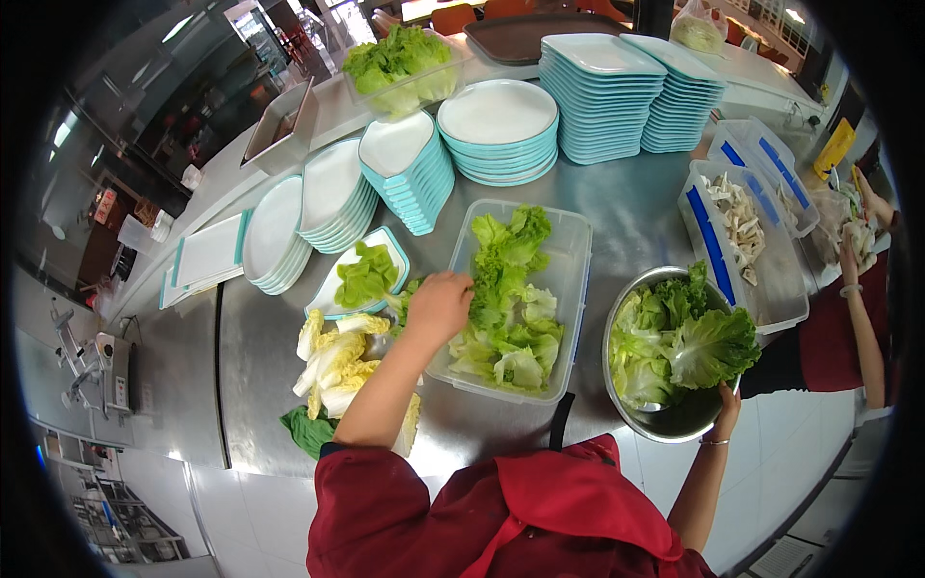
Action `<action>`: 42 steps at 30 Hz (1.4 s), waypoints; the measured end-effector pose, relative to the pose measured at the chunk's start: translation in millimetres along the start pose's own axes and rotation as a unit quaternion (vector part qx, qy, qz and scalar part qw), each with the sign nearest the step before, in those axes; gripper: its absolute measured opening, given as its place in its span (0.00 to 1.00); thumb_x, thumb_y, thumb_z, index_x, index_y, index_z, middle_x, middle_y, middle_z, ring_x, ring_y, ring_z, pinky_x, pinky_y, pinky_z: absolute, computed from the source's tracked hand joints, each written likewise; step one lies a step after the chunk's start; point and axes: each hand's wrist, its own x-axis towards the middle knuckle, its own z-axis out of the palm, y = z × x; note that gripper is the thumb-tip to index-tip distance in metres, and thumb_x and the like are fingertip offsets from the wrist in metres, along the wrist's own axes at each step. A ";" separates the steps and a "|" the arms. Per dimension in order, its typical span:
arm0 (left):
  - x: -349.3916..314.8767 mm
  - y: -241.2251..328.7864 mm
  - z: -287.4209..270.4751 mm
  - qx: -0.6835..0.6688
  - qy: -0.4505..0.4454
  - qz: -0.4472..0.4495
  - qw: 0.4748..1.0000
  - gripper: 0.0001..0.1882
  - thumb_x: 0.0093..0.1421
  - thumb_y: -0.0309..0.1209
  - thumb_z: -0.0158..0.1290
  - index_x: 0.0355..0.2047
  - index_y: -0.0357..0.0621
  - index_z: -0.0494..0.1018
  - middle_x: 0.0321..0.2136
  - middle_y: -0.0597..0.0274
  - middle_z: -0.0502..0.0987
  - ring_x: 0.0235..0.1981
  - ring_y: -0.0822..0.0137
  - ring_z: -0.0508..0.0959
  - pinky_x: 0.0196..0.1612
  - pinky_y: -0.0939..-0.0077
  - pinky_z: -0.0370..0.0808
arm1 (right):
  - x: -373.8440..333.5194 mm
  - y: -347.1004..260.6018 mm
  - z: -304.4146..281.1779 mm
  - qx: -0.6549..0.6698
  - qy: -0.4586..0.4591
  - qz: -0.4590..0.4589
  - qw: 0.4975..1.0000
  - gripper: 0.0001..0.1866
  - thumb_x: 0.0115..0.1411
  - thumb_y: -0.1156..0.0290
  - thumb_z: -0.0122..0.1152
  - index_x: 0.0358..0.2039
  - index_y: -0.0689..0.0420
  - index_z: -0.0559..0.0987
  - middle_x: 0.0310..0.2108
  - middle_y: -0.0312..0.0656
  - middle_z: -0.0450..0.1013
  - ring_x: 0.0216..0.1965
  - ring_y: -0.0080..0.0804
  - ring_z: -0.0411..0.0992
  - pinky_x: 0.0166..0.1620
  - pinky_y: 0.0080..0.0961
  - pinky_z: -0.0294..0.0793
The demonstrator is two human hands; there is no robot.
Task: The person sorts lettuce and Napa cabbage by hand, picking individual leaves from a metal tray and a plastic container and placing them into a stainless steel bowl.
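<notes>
My left hand (438, 308) is closed at the left wall of a clear plastic container (576, 318), with a lettuce leaf (400, 301) sticking out from under it. Torn lettuce (506, 289) lies along the container. Left of it, a white plate with a turquoise rim (332, 297) bears lettuce pieces (366, 275). My right hand (727, 414) grips the right side of a round metal bowl (617, 405). Loose lettuce (674, 332) fills this bowl, and one large leaf spreads over its right rim. The bowl sits at the table's front edge.
Yellowish cabbage leaves (337, 366) lie left of my forearm, with a dark green cloth-like thing (308, 432) beside them. Stacked plates (496, 120) line the back. A lettuce tub (405, 72) stands behind. At right, a mushroom container (742, 226) adjoins another person's hands (853, 250).
</notes>
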 end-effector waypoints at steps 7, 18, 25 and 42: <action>8.9 -15.7 -33.3 -0.394 -0.031 -0.041 0.918 0.09 0.58 0.29 0.47 0.38 0.40 0.66 0.24 0.66 0.68 0.28 0.78 0.67 0.30 0.82 0.64 | -1.9 -1.9 1.4 0.000 0.003 0.007 1.000 0.22 0.52 0.73 0.50 0.49 0.65 0.67 0.41 0.42 0.69 0.38 0.32 0.69 0.42 0.25 0.69; 51.8 36.2 -51.5 -0.477 0.063 0.055 0.875 0.10 0.59 0.25 0.45 0.42 0.42 0.65 0.26 0.73 0.66 0.29 0.82 0.64 0.32 0.86 0.62 | -1.2 -4.9 3.0 -0.003 -0.012 0.014 1.000 0.23 0.52 0.73 0.48 0.50 0.64 0.65 0.42 0.44 0.69 0.41 0.34 0.70 0.44 0.27 0.69; 107.5 53.2 15.6 -0.283 0.013 0.123 0.951 0.11 0.57 0.28 0.48 0.41 0.43 0.64 0.24 0.57 0.71 0.26 0.63 0.71 0.32 0.73 0.67 | -9.4 -15.4 21.3 0.012 -0.010 0.013 1.000 0.21 0.53 0.74 0.49 0.48 0.64 0.67 0.40 0.43 0.70 0.39 0.32 0.70 0.42 0.26 0.69; 49.8 47.9 74.0 -0.154 -0.118 0.185 0.963 0.11 0.57 0.33 0.46 0.39 0.44 0.70 0.37 0.56 0.72 0.38 0.55 0.73 0.39 0.64 0.70 | -6.0 -12.4 12.1 -0.004 -0.004 0.019 1.000 0.19 0.53 0.73 0.48 0.47 0.64 0.68 0.39 0.42 0.70 0.37 0.31 0.70 0.41 0.25 0.70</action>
